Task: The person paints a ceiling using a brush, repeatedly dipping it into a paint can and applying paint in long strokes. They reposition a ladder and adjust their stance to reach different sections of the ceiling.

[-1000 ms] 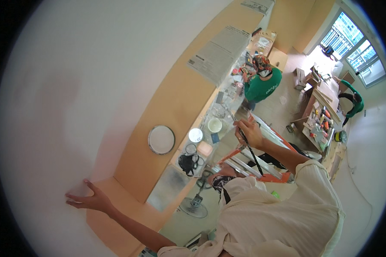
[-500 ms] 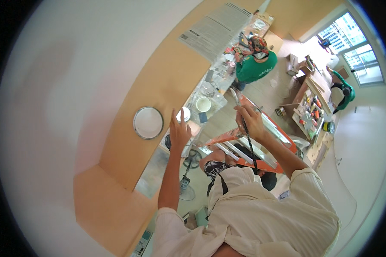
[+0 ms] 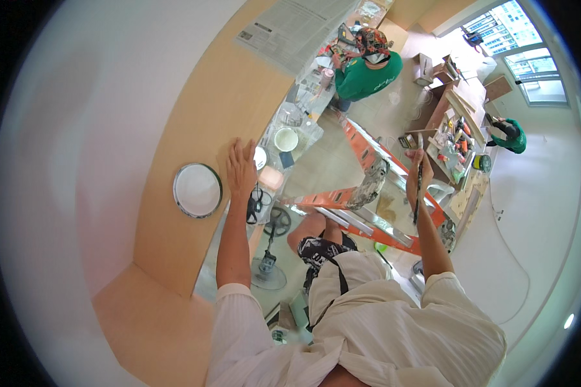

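My left hand [image 3: 241, 169] lies flat with its fingers out over the front edge of the wooden cabinet top [image 3: 193, 122]. Just left of it, a round white lid or shallow pan with a dark rim [image 3: 197, 190] sits on that top. Out to the right, my right hand [image 3: 418, 175] is closed around a slim, dark-handled paintbrush [image 3: 420, 169], held upright with its pale end up. Below and right of my left hand, on the lower covered surface, are a white round container [image 3: 259, 158] and a white tub [image 3: 286, 139].
An orange stepladder [image 3: 361, 138] stands before me. Newspaper [image 3: 297, 32] covers the far wooden top. A person in a green shirt [image 3: 368, 76] works at the lower counter; another [image 3: 511, 135] stands by a tool-strewn bench [image 3: 455, 145]. A grey fan-like stand [image 3: 269, 261] is below.
My right hand has moved right with the paintbrush, away from my left. My left hand has shifted up and left onto the wooden top's edge. The view has shifted slightly right.
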Available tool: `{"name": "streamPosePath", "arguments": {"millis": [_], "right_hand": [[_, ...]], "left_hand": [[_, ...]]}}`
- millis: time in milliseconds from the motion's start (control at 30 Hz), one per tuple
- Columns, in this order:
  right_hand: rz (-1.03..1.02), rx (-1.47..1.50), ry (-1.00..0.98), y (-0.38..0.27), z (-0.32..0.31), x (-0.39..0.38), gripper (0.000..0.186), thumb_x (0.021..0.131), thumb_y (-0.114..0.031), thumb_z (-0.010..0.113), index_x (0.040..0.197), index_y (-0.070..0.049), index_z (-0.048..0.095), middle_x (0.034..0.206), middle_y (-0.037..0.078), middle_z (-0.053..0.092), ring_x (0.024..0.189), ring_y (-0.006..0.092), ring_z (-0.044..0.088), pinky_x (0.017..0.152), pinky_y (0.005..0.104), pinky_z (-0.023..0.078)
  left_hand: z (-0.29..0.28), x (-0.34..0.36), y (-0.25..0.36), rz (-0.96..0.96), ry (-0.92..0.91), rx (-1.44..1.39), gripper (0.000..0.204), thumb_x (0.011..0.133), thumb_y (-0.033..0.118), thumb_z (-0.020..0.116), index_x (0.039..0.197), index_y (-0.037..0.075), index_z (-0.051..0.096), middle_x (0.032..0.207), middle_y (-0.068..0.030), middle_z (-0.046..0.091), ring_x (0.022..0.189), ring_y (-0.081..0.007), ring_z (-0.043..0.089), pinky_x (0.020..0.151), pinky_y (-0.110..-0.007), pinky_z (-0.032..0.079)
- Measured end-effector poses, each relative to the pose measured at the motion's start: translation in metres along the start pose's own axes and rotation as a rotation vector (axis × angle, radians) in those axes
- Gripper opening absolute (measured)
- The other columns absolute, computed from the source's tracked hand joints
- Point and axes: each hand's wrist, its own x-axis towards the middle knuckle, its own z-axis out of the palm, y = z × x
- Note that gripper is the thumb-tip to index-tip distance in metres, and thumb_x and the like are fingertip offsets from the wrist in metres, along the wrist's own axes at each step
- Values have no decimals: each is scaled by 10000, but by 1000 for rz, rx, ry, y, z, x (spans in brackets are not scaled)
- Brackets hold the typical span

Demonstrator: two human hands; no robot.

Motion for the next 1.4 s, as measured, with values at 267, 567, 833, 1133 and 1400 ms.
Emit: {"name": "streamPosePath", "arguments": {"millis": [267,567,833,1133,1400], "right_hand": [[45,-342,-365,54,4,6,667,1031,-521,365,824,66,603,611,186,577,541,240,582,591,412,468],[-21,-434,-479,58,5,8,627,1048,-451,342,785,55,603,552,229,511,499,336,548,558,470,414],[-117,-346,-562,49,1,4,432,1035,-272,455,753,29,585,556,219,530,501,384,552,527,464,432],[-236,-300,-540,55,-3,2,366,1024,-222,462,759,-5,594,589,221,572,532,402,596,533,498,451],[-295,-343,-533,67,-5,2,311,1007,-210,485,780,-15,571,596,208,580,530,412,587,523,505,454]], "left_hand": [[2,3,-10,59,8,6,712,879,228,626,1528,219,332,1505,-194,344,1337,-378,365,1002,-506,362],[11,3,-12,79,42,-19,772,806,235,666,1512,224,353,1486,-191,345,1346,-370,338,1007,-542,341],[-2,6,-8,84,64,-77,726,803,251,652,1478,181,394,1470,-216,351,1348,-396,318,1021,-553,318],[-8,3,-8,84,44,-102,709,809,334,651,1454,147,427,1476,-232,321,1355,-414,294,1041,-576,283],[-58,31,98,-111,-334,-1038,788,861,461,683,1477,81,373,1213,-179,583,1104,-363,551,970,-478,429]]}}
